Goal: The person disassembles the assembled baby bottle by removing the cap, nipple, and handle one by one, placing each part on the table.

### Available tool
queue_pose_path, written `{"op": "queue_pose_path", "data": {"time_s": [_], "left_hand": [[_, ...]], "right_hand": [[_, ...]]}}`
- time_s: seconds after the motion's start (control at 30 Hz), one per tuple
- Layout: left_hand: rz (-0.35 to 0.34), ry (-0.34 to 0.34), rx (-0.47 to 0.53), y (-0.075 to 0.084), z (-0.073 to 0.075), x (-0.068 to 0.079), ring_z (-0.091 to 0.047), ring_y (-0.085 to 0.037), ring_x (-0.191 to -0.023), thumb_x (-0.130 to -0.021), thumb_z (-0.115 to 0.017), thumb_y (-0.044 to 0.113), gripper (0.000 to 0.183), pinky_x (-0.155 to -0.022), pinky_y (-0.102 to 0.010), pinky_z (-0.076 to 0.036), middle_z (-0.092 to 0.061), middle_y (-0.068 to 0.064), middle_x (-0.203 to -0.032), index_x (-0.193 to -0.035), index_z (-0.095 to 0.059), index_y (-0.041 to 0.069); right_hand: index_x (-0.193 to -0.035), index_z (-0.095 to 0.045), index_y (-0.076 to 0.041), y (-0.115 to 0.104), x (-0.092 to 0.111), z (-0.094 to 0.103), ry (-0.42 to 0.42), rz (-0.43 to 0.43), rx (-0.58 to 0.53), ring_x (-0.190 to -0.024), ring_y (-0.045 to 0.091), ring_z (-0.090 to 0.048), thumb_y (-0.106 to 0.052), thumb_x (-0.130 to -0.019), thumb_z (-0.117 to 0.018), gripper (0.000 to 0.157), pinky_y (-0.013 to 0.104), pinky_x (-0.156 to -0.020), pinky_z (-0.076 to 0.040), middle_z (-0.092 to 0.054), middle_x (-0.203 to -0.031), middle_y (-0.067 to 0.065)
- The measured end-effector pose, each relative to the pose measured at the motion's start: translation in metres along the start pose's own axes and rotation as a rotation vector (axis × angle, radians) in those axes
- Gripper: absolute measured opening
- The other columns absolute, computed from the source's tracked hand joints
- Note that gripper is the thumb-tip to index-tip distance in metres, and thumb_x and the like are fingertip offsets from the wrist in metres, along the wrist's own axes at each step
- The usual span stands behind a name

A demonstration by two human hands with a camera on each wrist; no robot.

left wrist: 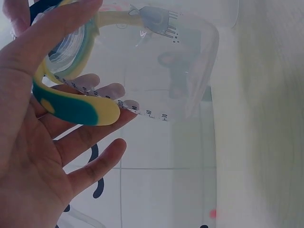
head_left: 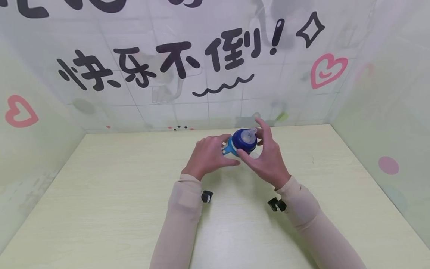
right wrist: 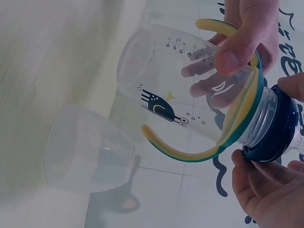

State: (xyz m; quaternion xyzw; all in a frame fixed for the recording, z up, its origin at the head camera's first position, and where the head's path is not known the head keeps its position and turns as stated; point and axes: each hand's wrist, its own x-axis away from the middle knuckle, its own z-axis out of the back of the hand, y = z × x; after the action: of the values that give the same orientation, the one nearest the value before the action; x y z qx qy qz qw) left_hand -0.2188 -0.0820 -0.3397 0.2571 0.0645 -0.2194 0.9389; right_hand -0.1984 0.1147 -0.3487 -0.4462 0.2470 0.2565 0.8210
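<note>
A clear baby bottle (right wrist: 166, 80) with printed marks and a sea-creature picture is held above the table. Its two-handled ring (left wrist: 78, 111) is teal and yellow. On the neck sits a dark blue collar (head_left: 242, 141) with a clear teat (head_left: 251, 133); screw threads (right wrist: 261, 121) show between collar and ring. My left hand (head_left: 209, 155) grips the bottle near its neck, thumb on one side and fingers behind. With thumb and fingers my right hand (head_left: 270, 160) pinches the blue collar. Most of the bottle body is hidden in the head view.
A translucent cap (right wrist: 88, 149) stands on the pale wooden table (head_left: 127, 194), below the bottle. Behind the table rises a tiled wall (head_left: 188, 112) with black lettering and pink hearts. Side walls border the table. Small black devices (head_left: 206, 196) sit at both wrists.
</note>
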Motion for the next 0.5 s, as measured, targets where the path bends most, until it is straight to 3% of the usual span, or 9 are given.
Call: {"op": "queue_pose_path", "data": {"time_s": [0.5], "left_hand": [[-0.003, 0.021, 0.017, -0.006, 0.001, -0.002, -0.056, -0.017, -0.071, -0.070, -0.086, 0.049, 0.069, -0.063, -0.032, -0.044, -0.066, 0.003, -0.084, -0.126, -0.066, 0.015]], "right_hand": [[-0.150, -0.027, -0.004, -0.001, -0.007, 0.018, 0.074, -0.003, 0.019, -0.100, 0.027, -0.059, -0.014, -0.082, -0.079, 0.086, 0.042, -0.080, -0.048, -0.064, -0.111, 0.021]]}}
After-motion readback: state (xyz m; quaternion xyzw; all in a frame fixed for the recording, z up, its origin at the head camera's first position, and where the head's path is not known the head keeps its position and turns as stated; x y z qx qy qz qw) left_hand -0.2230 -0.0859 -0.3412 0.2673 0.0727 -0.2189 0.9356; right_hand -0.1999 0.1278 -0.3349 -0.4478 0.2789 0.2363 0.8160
